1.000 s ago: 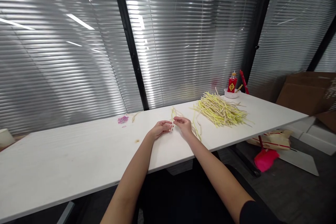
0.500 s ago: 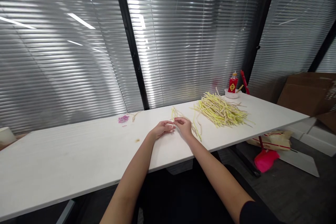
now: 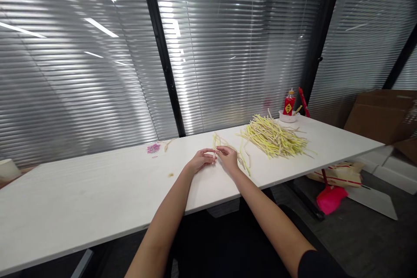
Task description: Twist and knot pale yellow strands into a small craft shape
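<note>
Left hand [image 3: 199, 160] and right hand [image 3: 228, 157] nearly meet above white table [image 3: 97, 200]; fingertips of both pinch a slim pale piece [image 3: 214, 155] between them, too small to identify. Loose yellow-and-cream stems [image 3: 243, 159] beside right hand, 12 to 3 o'clock. Pink-purple pile [image 3: 153, 148] at 10. Stem heap [image 3: 275, 137] at 2; beyond, red bottle [image 3: 289, 103] in white bowl [image 3: 286, 118].

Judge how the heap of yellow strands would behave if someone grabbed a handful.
The heap of yellow strands would probably lift partly tangled, since its strands cross in many directions. Individual pieces look light and somewhat bendy: they are thin, and some loose strands beside the right hand lie curved. With no tie visible, outer pieces may slip away.
</note>
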`<state>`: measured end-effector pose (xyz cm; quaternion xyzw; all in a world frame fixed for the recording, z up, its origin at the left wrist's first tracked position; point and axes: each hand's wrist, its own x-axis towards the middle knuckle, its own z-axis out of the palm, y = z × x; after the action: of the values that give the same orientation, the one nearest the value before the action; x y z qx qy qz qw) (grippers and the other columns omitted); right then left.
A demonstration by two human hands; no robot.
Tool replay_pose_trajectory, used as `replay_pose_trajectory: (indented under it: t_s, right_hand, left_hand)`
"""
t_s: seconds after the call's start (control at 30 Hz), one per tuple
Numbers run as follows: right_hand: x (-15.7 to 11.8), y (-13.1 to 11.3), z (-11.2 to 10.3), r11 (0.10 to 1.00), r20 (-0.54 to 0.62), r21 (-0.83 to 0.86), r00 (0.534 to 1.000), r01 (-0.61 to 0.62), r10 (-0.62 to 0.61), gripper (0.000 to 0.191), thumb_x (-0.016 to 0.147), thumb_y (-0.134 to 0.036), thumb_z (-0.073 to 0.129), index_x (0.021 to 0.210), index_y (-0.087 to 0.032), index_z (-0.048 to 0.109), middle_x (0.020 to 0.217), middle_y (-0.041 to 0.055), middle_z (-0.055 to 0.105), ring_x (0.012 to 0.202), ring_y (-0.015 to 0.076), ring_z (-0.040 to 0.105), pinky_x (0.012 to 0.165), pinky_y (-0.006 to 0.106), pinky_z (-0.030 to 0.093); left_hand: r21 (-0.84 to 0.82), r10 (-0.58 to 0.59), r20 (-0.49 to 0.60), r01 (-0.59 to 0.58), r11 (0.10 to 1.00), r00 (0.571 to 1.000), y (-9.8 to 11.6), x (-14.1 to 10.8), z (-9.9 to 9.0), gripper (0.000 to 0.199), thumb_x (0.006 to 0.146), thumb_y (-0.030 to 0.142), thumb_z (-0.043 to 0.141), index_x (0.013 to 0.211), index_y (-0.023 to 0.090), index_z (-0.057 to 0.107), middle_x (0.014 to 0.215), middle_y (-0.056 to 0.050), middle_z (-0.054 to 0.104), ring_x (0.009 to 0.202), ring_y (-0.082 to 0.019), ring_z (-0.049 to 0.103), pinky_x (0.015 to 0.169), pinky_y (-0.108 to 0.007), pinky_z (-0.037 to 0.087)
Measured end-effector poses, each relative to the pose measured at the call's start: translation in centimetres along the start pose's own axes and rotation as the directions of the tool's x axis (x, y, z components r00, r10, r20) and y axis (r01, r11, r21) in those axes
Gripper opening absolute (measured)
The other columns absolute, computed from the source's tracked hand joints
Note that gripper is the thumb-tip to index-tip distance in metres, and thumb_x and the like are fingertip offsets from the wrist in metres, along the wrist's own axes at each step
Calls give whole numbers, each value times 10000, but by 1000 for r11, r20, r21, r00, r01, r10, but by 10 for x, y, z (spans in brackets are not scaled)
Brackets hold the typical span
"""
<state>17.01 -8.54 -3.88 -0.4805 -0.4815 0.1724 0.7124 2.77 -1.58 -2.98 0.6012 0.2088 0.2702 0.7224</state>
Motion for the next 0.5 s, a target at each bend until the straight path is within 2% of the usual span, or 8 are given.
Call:
replay_pose_trajectory:
  t_s: [0.13, 0.27, 0.37, 0.5]
  right_hand:
    - [-1, -7, -1, 1000, -59, 7, 998, 11, -10, 182, 706, -252, 622, 843, -150, 683, 916, 86, 665, 884, 199, 616, 740, 301, 515]
    - [2, -5, -2, 999, -92, -12, 995, -43, 41, 248, 692, -280, 640, 904, -152, 639, 905, 76, 654, 803, 182, 613, 697, 296, 510]
    - [5, 3, -2, 991, -99, 31, 986, -131, 133, 335, 679, -337, 660, 950, -145, 617, 960, 90, 641, 814, 186, 608, 704, 307, 513]
    - [8, 10, 0, 951, -80, 179, 960, -251, 268, 475, 686, -420, 657, 1048, -117, 608, 1032, 121, 621, 846, 191, 606, 687, 307, 528]
  left_hand:
    - [13, 54, -135, -52, 999, 989, -3, 3, -2, 550, 562, 145, 772, 1045, 124, 511, 844, -117, 671, 702, -170, 641, 714, -309, 482]
    - [19, 95, -206, -93, 995, 974, -3, 3, -4, 561, 555, 138, 770, 1020, 152, 457, 790, -91, 673, 717, -171, 645, 707, -289, 475]
    - [28, 86, -200, -82, 996, 976, -2, 2, -3, 522, 556, 142, 763, 991, 141, 476, 802, -98, 673, 698, -163, 641, 692, -278, 475]
    - [30, 63, -167, -59, 998, 984, 0, 3, -1, 482, 543, 141, 757, 966, 109, 528, 837, -123, 671, 674, -165, 637, 707, -304, 487]
